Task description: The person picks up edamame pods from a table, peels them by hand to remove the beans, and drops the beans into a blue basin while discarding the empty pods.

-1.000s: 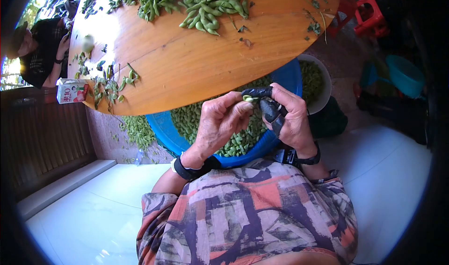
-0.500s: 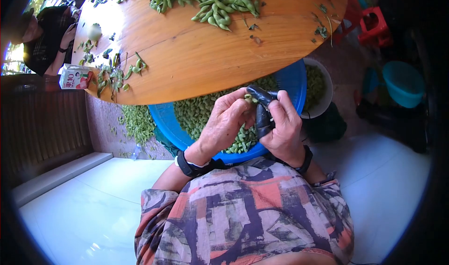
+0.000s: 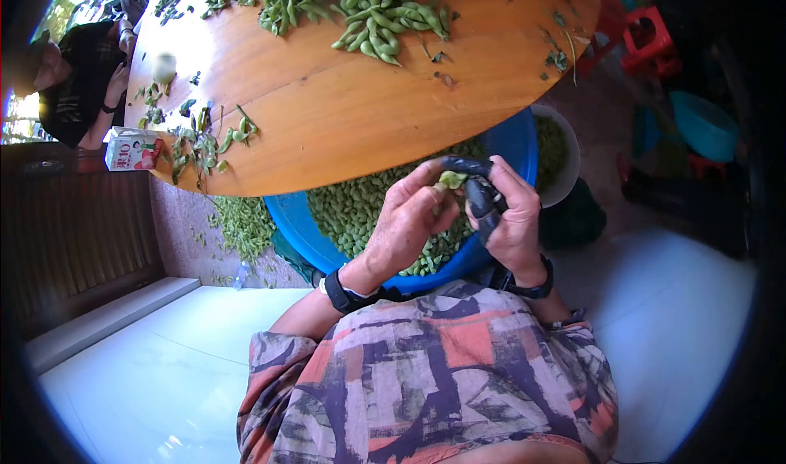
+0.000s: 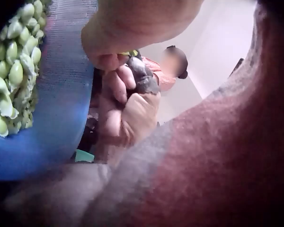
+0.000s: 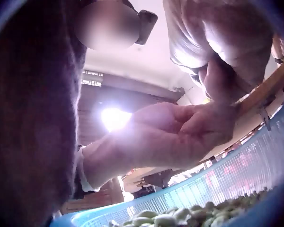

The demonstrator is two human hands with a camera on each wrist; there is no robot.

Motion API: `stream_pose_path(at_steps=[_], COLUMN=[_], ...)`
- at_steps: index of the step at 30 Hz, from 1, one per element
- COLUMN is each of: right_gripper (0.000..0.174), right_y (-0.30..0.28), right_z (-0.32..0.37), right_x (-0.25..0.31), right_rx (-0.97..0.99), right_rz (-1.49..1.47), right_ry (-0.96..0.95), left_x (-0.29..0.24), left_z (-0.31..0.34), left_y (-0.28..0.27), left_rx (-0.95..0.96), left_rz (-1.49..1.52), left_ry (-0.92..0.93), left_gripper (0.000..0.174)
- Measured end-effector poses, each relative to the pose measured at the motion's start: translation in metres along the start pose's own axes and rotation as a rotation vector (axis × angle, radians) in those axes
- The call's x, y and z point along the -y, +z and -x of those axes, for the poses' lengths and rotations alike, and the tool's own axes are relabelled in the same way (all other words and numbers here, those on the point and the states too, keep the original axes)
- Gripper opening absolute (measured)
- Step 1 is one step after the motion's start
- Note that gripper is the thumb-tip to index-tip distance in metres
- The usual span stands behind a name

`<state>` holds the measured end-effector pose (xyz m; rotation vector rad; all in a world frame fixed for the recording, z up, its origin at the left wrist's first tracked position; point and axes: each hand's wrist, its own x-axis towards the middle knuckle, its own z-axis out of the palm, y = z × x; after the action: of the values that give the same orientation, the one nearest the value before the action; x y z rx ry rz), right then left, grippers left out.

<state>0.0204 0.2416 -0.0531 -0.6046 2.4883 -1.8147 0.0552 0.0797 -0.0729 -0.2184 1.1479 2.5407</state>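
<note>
Shelling seems midway, I'd say: the left hand (image 3: 405, 218) and right hand (image 3: 509, 217) pinch a small green pod (image 3: 452, 180) over the bean-filled blue plastic basin (image 3: 286, 218); unshelled pods (image 3: 368, 9) heap the wooden tabletop's (image 3: 327, 112) far edge.

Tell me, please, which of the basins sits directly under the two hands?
The big blue basin, full of green beans, half under the wooden table; the white one stands beside it, and the teal one farther off.
</note>
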Motion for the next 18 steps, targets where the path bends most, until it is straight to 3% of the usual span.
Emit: stream_pose_path(at_steps=[1, 2, 3, 4, 5, 6, 7, 8, 9, 11, 13, 14, 18], right_gripper=[0.024, 0.015, 0.018, 0.033, 0.035, 0.036, 0.025, 0.009, 0.024, 0.047, 0.051, 0.056, 0.053], right_y=[-0.006, -0.014, -0.018, -0.027, -0.041, -0.057, -0.075, -0.097, -0.11, -0.127, -0.128, -0.128, -0.117], right_z=[-0.001, 0.0, 0.003, 0.004, 0.003, 0.002, 0.002, 0.002, -0.001, -0.001, 0.0, -0.002, -0.01], right_x=[0.002, 0.002, 0.002, -0.001, -0.006, -0.014, -0.025, -0.04, -0.047, -0.045, -0.042, -0.045, -0.04], right_rx=[0.057, 0.055, -0.028, -0.101, -0.161, -0.221, -0.346, -0.403, -0.455, -0.378, -0.382, -0.381, -0.382], right_rz=[-0.127, -0.101, -0.255, -0.292, -0.224, -0.157, -0.074, 0.237, 0.434, 0.74, 0.702, 0.666, 0.695], right_ry=[0.166, 0.163, 0.236, 0.164, 0.12, 0.078, 0.161, 0.254, 0.26, 0.182, 0.229, 0.28, 0.112], left_x=[-0.005, -0.006, -0.008, -0.017, -0.027, -0.047, -0.071, -0.092, -0.108, -0.141, -0.168, -0.174, -0.175], left_z=[0.003, 0.007, 0.011, 0.015, 0.016, 0.017, 0.017, 0.014, 0.012, -0.005, -0.039, -0.057, -0.089], left_y=[0.001, 0.0, -0.001, -0.002, -0.007, -0.004, 0.004, 0.003, -0.001, -0.012, -0.034, -0.05, -0.069], left_rx=[-0.016, -0.008, -0.003, 0.108, 0.258, 0.351, 0.443, 0.444, 0.329, -0.018, -0.238, -0.285, -0.334], left_rz=[-0.1, -0.239, -0.381, -0.59, -0.851, -0.996, -1.142, -1.235, -1.262, -1.389, -1.57, -1.661, -1.715], left_ry=[-0.03, -0.034, -0.036, -0.012, 0.149, 0.174, 0.196, 0.284, 0.311, 0.345, 0.482, 0.587, 0.526], left_gripper=[0.033, 0.031, 0.029, 0.024, 0.023, 0.021, 0.019, 0.016, 0.016, 0.02, 0.014, 0.012, 0.009])
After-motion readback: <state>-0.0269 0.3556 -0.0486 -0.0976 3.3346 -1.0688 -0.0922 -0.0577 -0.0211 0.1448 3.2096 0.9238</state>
